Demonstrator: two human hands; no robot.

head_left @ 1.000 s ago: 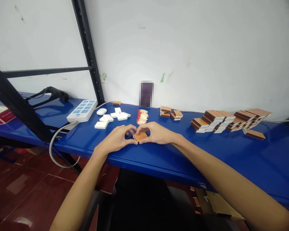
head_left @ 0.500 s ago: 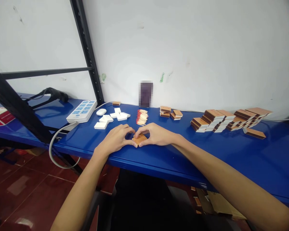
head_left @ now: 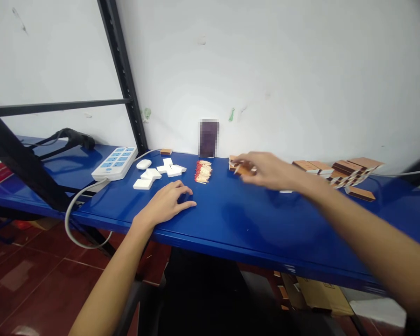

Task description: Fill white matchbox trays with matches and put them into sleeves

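My left hand (head_left: 168,200) rests on the blue tabletop near the front edge, its thumb and fingers apart with nothing between them. Further right, my right hand (head_left: 268,171), slightly blurred, grips a brown matchbox (head_left: 244,169). That box is beside a small group of matchboxes (head_left: 232,164), which my fingers partly hide. Between the hands and the wall lies a row of red-tipped matches (head_left: 203,171). White matchbox trays (head_left: 143,184) lie loosely to the left of the matches.
Stacked matchboxes (head_left: 350,170) stand at the right, with one lone matchbox (head_left: 360,193) in front. A power strip (head_left: 115,163) and a rounded white case (head_left: 143,164) sit at the left. A pixelated dark object (head_left: 209,138) leans on the wall. A black shelf post (head_left: 121,70) rises there.
My right hand has carried the matchbox away from my left hand, to the right and back toward the small group. My left hand has let go and stays near the same spot.
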